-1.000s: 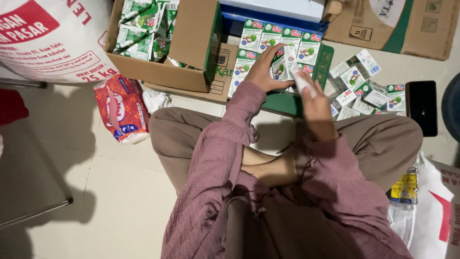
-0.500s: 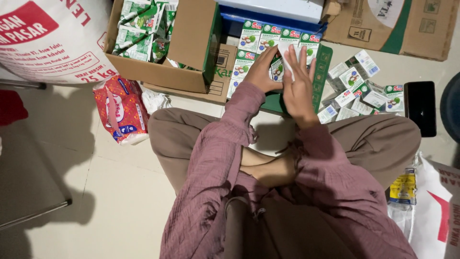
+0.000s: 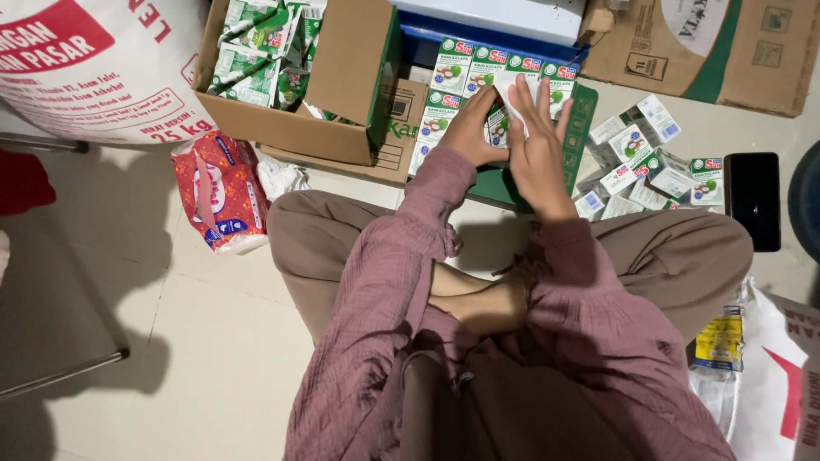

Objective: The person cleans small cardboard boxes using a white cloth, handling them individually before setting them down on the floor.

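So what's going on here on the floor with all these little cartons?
A person sits cross-legged on the floor, both hands over a green tray where small green-and-white cartons stand in rows. The left hand and right hand meet around one carton at the row's edge. More loose cartons lie in a heap to the right beside a black phone. An open cardboard box of green packs sits to the left.

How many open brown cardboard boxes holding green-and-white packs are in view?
1: the open brown cardboard box sits top left, beside the white sack, left of the left hand. Others may lie out of frame.
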